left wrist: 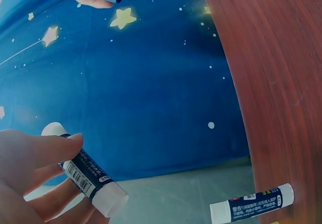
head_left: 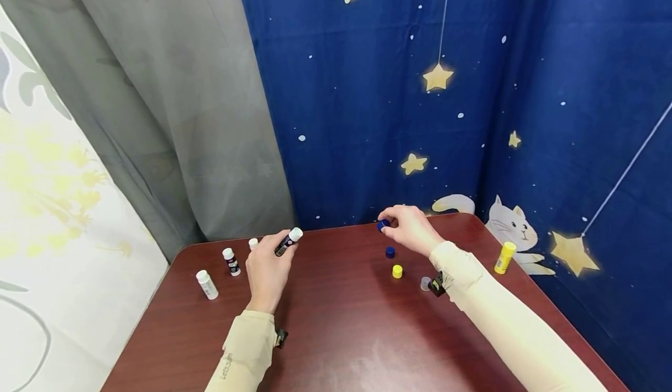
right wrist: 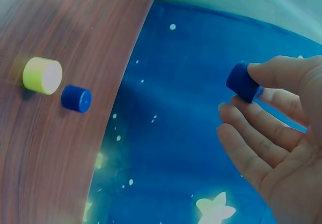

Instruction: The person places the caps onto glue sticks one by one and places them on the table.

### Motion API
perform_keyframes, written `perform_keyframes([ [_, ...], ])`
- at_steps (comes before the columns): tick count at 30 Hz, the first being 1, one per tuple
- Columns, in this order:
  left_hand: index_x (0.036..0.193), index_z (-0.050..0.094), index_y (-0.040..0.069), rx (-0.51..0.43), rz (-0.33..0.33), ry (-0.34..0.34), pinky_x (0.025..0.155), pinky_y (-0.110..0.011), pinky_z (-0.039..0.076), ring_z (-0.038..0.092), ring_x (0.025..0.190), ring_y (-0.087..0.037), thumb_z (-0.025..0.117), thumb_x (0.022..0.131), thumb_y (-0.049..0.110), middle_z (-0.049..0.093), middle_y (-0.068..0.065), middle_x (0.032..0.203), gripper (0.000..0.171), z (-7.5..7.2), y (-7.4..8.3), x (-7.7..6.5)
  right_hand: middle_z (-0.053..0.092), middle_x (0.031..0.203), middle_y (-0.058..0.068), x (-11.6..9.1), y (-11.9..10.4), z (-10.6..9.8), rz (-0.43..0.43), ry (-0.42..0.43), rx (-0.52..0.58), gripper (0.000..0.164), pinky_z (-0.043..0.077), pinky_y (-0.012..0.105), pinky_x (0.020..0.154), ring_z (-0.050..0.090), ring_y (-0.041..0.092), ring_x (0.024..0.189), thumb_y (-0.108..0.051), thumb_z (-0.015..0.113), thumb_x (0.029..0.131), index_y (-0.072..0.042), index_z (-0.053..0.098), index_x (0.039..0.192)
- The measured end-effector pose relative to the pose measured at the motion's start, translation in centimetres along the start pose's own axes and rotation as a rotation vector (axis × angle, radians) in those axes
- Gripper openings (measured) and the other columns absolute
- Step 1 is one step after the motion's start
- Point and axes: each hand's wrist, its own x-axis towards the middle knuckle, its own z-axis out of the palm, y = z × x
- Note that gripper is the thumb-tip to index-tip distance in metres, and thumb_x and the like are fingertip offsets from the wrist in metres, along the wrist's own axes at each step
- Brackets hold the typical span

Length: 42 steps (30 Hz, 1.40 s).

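Observation:
My left hand [head_left: 266, 275] holds a glue stick [head_left: 286, 244] with a dark label and white ends, raised above the table and tilted. In the left wrist view, thumb and fingers grip this glue stick's labelled barrel. Over the table's far right part, my right hand [head_left: 415, 231] pinches a blue cap [right wrist: 243, 82] between thumb and fingers. Below that hand a second blue cap [head_left: 390, 252] stands on the table, with a yellow cap [head_left: 397, 272] just nearer. A grey cap [head_left: 425, 284] sits beside the right wrist, partly covered by the wrist camera.
On the reddish-brown table [head_left: 336, 333], a white glue stick [head_left: 207, 285] and a dark-labelled one [head_left: 231, 262] stand at left. Another white-topped stick [head_left: 254, 244] is mostly hidden behind my left hand. A yellow glue stick [head_left: 505, 258] stands near the right edge. Curtains hang behind.

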Motion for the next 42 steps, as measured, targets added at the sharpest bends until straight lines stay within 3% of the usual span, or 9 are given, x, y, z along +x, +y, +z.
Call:
perform_keyframes([
  [8, 0.111, 0.078, 0.018, 0.004, -0.001, -0.040, 0.072, -0.047, 0.052, 0.070, 0.085, -0.021, 0.087, 0.080, 0.016, 0.073, -0.002, 0.097, 0.033, 0.5, 0.1, -0.2, 0.067, 0.092, -0.008, 0.4, -1.0, 0.3, -0.023, 0.047, 0.032, 0.021, 0.054, 0.034, 0.077, 0.061, 0.014, 0.081, -0.023, 0.077, 0.090, -0.020, 0.075, 0.110],
  [27, 0.112, 0.078, 0.016, 0.021, -0.005, -0.109, 0.073, -0.044, 0.053, 0.069, 0.085, -0.024, 0.087, 0.080, 0.016, 0.073, -0.003, 0.097, 0.033, 1.4, 0.9, -0.4, 0.065, 0.091, -0.010, 0.7, -3.9, 0.6, -0.089, 0.054, 0.111, 0.020, 0.053, 0.031, 0.076, 0.060, 0.011, 0.081, -0.024, 0.075, 0.091, -0.022, 0.074, 0.111],
  [42, 0.107, 0.079, 0.020, 0.027, 0.041, -0.107, 0.068, -0.043, 0.052, 0.069, 0.080, -0.023, 0.087, 0.079, 0.013, 0.073, 0.000, 0.093, 0.031, 1.9, 1.4, -0.5, 0.064, 0.090, -0.012, 1.2, -5.8, 1.3, -0.164, 0.073, 0.104, 0.020, 0.052, 0.028, 0.075, 0.060, 0.008, 0.079, -0.022, 0.077, 0.089, -0.022, 0.075, 0.109],
])
